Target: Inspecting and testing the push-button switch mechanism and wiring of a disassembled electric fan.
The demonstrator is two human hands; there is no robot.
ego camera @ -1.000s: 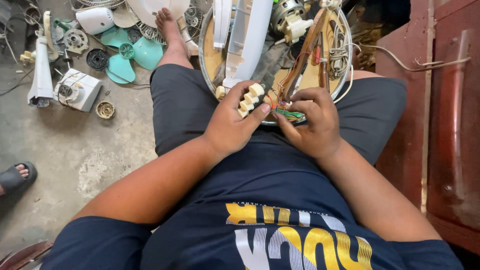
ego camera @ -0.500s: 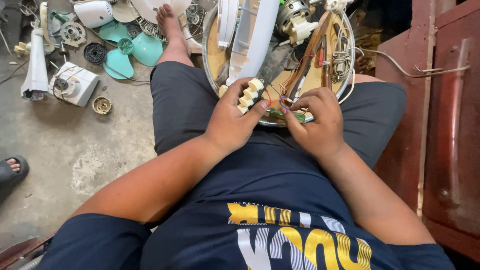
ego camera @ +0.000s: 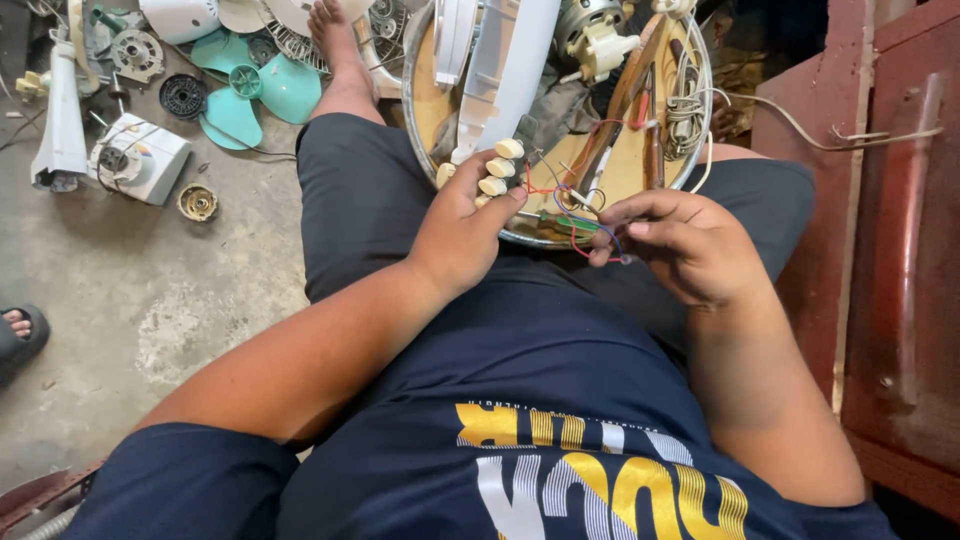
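My left hand (ego camera: 462, 230) grips a cream push-button switch block (ego camera: 492, 170) with several rounded keys, held over my lap. Thin coloured wires (ego camera: 560, 195) run from the block toward my right hand (ego camera: 690, 245), whose fingertips pinch the wire ends beside a green-handled screwdriver (ego camera: 560, 222). Both hands hover at the near rim of a round metal tray (ego camera: 415, 110) resting between my knees. The tray holds white fan housing parts (ego camera: 510, 60), a small motor (ego camera: 590, 40) and a coiled cable (ego camera: 683, 95).
Teal fan blades (ego camera: 265, 90), a white motor box (ego camera: 140, 160), a white stand piece (ego camera: 60, 120) and small round parts lie on the concrete floor at left. Another person's sandalled foot (ego camera: 18, 335) shows at the far left edge. A red metal door (ego camera: 890, 250) stands close on the right.
My hands have drawn apart: the right hand moved right and toward me with the wires, while the left keeps the switch block. The view has shifted slightly to the right.
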